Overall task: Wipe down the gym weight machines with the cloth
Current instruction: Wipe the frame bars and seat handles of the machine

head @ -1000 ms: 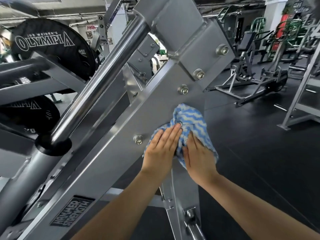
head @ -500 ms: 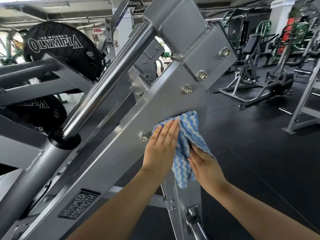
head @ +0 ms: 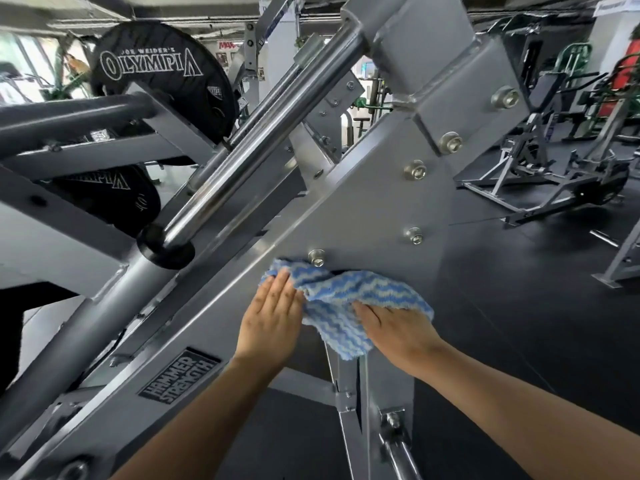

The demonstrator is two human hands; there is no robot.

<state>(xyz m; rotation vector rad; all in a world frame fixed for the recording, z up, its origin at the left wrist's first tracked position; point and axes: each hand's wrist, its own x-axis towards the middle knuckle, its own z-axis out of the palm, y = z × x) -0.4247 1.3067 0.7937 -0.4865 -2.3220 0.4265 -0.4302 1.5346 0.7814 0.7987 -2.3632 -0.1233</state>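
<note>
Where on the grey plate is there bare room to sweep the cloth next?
Bare: the grey steel plate between its bolts and the blue-and-white cloth, and left toward the Hammer Strength label. Crowded: the chrome bar.

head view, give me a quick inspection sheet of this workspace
Surface: grey machine frame plate, slanted, with bolts; Hammer Strength label lower down.
Job's things: blue and white cloth, bunched against the plate just below a bolt.
Clutter: nothing seen.
Grippers: left hand flat, straight fingers pressing the cloth's left edge; right hand flat on the cloth's lower right part.
Cables: nothing seen.
Surroundings: chrome bar slanting up; black Olympia weight plates at left; dark rubber floor; other gym machines behind at right.
</note>
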